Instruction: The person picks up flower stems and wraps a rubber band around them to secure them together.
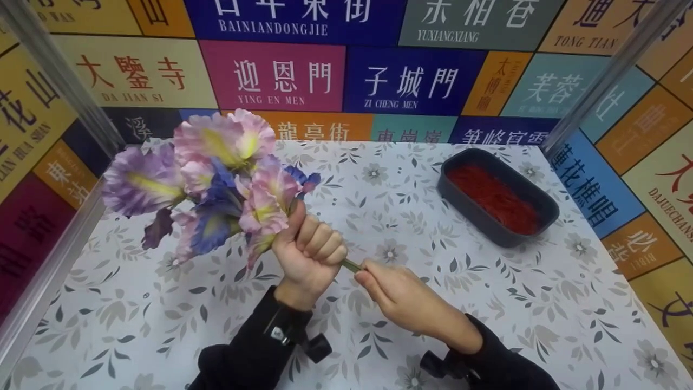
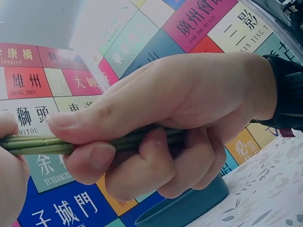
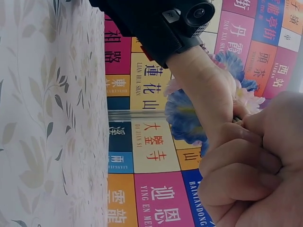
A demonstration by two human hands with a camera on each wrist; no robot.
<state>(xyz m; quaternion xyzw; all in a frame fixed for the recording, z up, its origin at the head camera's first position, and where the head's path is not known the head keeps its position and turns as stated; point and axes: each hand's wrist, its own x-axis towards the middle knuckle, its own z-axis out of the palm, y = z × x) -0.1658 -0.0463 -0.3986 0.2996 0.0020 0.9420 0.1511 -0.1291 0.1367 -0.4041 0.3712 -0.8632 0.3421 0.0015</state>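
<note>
In the head view my left hand point(image 1: 309, 254) grips a bunch of ruffled artificial irises point(image 1: 216, 138), its thumb up against the blooms. The petals are pink, purple and blue with yellow centres. My right hand point(image 1: 403, 297) holds the lower green stems point(image 1: 351, 265), a short way to the right. Seen from the left wrist, the right hand's curled fingers wrap several stems point(image 2: 40, 144), and part of the left hand point(image 2: 12, 184) shows at the edge. The right wrist view has both hands close together, with a blue bloom point(image 3: 185, 116) behind the left hand. The stem ends are hidden.
A dark oblong tub point(image 1: 487, 234) holding shredded red material point(image 1: 490, 195) stands at the back right of the table. The white tablecloth point(image 1: 168, 336) has a leaf print. Upright panels point(image 1: 281, 76) with coloured name blocks enclose the back and sides.
</note>
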